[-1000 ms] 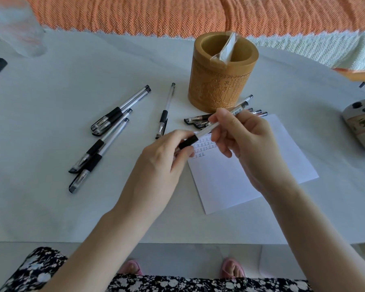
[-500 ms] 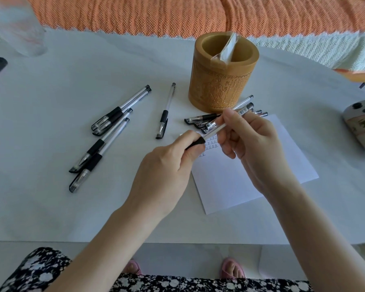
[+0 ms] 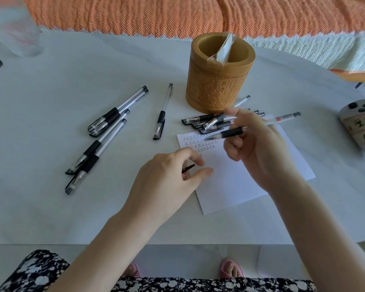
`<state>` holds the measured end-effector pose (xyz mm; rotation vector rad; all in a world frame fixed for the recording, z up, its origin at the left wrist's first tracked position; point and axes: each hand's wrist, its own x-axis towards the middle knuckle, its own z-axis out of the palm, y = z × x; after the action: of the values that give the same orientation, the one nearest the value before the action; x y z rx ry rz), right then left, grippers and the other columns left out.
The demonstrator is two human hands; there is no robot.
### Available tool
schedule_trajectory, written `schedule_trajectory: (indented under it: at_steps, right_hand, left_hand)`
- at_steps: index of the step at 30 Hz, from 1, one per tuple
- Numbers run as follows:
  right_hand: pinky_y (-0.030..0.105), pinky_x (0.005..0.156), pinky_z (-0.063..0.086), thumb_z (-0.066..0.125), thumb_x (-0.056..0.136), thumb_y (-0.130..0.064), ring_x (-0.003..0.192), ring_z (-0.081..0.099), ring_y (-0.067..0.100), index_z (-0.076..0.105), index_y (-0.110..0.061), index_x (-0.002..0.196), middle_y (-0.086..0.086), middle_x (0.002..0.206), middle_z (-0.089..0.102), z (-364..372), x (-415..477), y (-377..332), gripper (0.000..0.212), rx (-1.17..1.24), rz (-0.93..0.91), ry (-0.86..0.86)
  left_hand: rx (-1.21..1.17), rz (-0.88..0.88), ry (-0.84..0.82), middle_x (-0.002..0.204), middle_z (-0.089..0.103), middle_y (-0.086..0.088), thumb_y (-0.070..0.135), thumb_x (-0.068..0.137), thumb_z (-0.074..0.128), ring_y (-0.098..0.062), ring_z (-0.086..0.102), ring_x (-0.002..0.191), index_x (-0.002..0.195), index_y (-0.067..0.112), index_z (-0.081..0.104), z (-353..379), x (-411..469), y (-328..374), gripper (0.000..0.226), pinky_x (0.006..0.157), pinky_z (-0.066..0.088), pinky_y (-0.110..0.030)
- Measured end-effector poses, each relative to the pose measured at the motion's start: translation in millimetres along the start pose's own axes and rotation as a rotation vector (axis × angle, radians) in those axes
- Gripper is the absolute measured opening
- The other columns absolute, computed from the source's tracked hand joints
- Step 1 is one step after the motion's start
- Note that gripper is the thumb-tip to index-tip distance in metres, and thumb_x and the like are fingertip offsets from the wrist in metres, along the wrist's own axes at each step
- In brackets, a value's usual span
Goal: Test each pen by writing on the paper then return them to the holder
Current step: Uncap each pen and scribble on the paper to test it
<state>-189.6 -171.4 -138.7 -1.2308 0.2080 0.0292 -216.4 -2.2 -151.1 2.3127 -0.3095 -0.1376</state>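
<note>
Now the holder [image 3: 215, 87] holds a wrapper [image 3: 224, 49]; right fingers [image 3: 246, 119] grip a pen [image 3: 233, 132], left fingers [image 3: 200, 172] pinch cap [image 3: 188, 167].

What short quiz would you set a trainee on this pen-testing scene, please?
1. True or false: pens stand in the holder.
2. Fill in: the left hand pinches the uncapped pen's ___.
3. Which hand holds that pen? A left hand; B right hand; C neither.
Key: 1 false; 2 cap; 3 B.
</note>
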Motion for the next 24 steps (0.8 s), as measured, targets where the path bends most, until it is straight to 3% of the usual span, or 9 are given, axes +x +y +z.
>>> schedule_trajectory:
  at_steps: [2,5,9,15,18,22,24]
  right_hand:
    - [0.022,0.041,0.035,0.035,0.093,-0.011,0.052,0.061,0.025,0.066,-0.004,0.100,0.009,0.052,0.058,-6,2,-3,0.033,-0.047,-0.011,0.004]
    - [0.022,0.040,0.033,0.042,0.097,-0.022,0.061,0.068,0.027,0.070,-0.005,0.084,0.015,0.062,0.067,-5,0,2,0.035,-0.163,-0.046,0.032]
    - [0.017,0.041,0.033,0.063,0.088,-0.032,0.039,0.053,0.015,0.064,0.001,0.063,0.007,0.044,0.058,6,0,17,0.041,-0.432,-0.185,0.115]
    - [0.013,0.044,0.036,0.072,0.083,-0.025,0.036,0.043,0.008,0.051,-0.009,0.057,0.000,0.039,0.053,10,0,27,0.037,-0.532,-0.238,0.176]
    - [0.013,0.044,0.032,0.074,0.080,-0.027,0.040,0.038,0.004,0.049,-0.005,0.053,-0.002,0.041,0.048,11,1,29,0.043,-0.583,-0.285,0.255]
    - [0.026,0.049,0.028,0.066,0.082,-0.018,0.051,0.034,0.013,0.045,0.010,0.059,0.029,0.058,0.049,14,5,34,0.041,-0.661,-0.337,0.308]
    - [0.027,0.049,0.024,0.062,0.081,-0.010,0.053,0.030,0.015,0.043,0.012,0.060,0.030,0.056,0.044,14,6,37,0.036,-0.693,-0.361,0.320]
  left_hand:
    - [0.031,-0.025,-0.061,0.055,0.052,0.006,0.051,0.074,0.065,-0.004,0.059,0.062,0.094,0.036,0.065,0,-3,1,0.024,0.060,0.045,-0.023]
    - [0.090,-0.029,-0.141,0.079,0.065,0.009,0.054,0.073,0.065,-0.006,0.064,0.083,0.111,0.046,0.058,1,-7,4,0.040,0.077,0.049,-0.025]
    - [0.185,0.002,-0.177,0.092,0.067,0.009,0.057,0.075,0.062,-0.006,0.063,0.090,0.122,0.051,0.047,3,-7,6,0.050,0.081,0.048,-0.025]
    - [0.194,-0.008,-0.192,0.092,0.069,0.007,0.057,0.075,0.062,-0.008,0.064,0.089,0.122,0.052,0.047,4,-7,6,0.049,0.082,0.049,-0.029]
    - [0.203,-0.013,-0.199,0.086,0.067,0.006,0.057,0.076,0.061,-0.008,0.063,0.086,0.123,0.052,0.047,4,-7,6,0.050,0.080,0.049,-0.029]
    - [0.202,-0.019,-0.205,0.086,0.068,0.005,0.057,0.075,0.062,-0.008,0.063,0.086,0.123,0.051,0.048,5,-7,5,0.050,0.080,0.049,-0.029]
    - [0.200,-0.022,-0.205,0.087,0.069,0.005,0.056,0.075,0.062,-0.007,0.064,0.086,0.123,0.050,0.048,6,-6,5,0.050,0.080,0.049,-0.028]
